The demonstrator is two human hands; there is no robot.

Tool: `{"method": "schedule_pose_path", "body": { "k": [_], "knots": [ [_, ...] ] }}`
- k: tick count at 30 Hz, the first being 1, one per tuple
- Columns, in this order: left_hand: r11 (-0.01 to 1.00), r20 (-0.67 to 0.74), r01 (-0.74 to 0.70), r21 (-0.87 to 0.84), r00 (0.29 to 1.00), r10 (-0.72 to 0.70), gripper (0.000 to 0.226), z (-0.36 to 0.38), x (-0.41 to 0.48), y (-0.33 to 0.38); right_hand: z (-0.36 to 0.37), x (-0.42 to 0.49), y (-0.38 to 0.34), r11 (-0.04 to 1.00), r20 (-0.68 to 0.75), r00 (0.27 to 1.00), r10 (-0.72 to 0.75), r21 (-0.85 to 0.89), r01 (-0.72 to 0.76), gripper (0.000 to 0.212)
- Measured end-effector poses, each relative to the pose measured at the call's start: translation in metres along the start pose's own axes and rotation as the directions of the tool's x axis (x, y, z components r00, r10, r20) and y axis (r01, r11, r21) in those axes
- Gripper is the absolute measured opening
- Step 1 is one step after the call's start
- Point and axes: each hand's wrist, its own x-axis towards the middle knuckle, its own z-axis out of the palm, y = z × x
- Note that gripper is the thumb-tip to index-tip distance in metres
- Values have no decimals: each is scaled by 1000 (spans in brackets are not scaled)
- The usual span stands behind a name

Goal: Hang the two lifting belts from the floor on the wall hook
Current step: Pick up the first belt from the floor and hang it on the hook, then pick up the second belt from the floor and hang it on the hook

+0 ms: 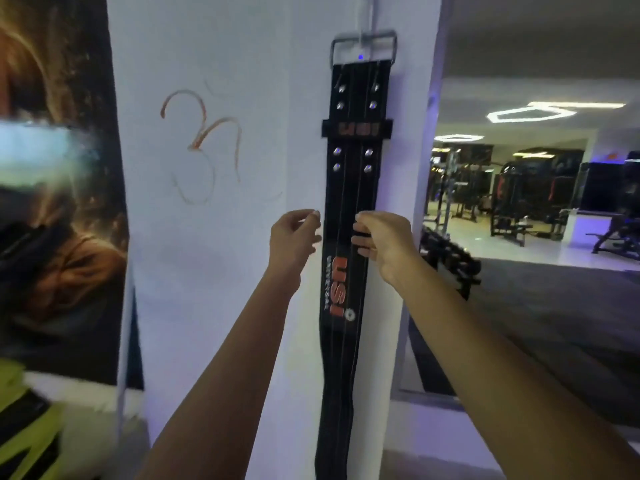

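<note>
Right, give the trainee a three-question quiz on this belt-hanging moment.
1. True or false: the black belt hangs by its metal buckle from the wall hook.
2. Which hand touches the belt? A) left hand B) right hand
3. What orange letters run down the belt?

Key: 1 true; 2 B, its fingers curl over the belt's right edge while the left hand sits beside it; 3 USI.
</note>
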Motion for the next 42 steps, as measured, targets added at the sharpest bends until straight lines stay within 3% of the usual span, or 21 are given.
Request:
{"method": "schedule_pose_path", "body": {
  "k": [5, 11, 22, 25, 31, 33, 35, 39, 42],
  "knots": [
    [968, -57, 249, 36, 967, -247, 26, -67, -66, -68, 29, -63, 84, 972, 107, 967, 232, -71, -225, 9],
    [868, -186, 493, 58, 860, -476, 25, -168, -138, -146, 82, -141, 187, 890, 207, 867, 452, -165, -425, 12],
    [593, -367, 797, 114, 589, -720, 13, -357, -256, -288, 208, -285, 381, 611, 260, 553, 792, -350, -710, 15],
    [496, -429, 866, 59, 471, -771, 11, -397, -292, -357, 232, -318, 458, 514, 245, 452, 858, -419, -748, 18],
    [264, -556, 957, -123, 155, -817, 12, -468, -409, -520, 261, -405, 655, 354, 212, 285, 935, -625, -696, 20],
    [174, -583, 974, -147, 57, -811, 15, -483, -461, -569, 264, -442, 718, 334, 228, 245, 942, -695, -637, 8],
    [102, -605, 980, -169, -22, -796, 15, -493, -513, -617, 264, -480, 777, 304, 241, 185, 953, -760, -574, 18],
    [-32, -585, 995, -97, -83, -807, 15, -497, -601, -696, 251, -542, 866, 237, 234, 68, 970, -840, -488, 27],
    [-72, -599, 996, -58, -92, -795, 52, -492, -650, -739, 237, -570, 914, 220, 222, 53, 974, -856, -468, 26]
  ]
}}
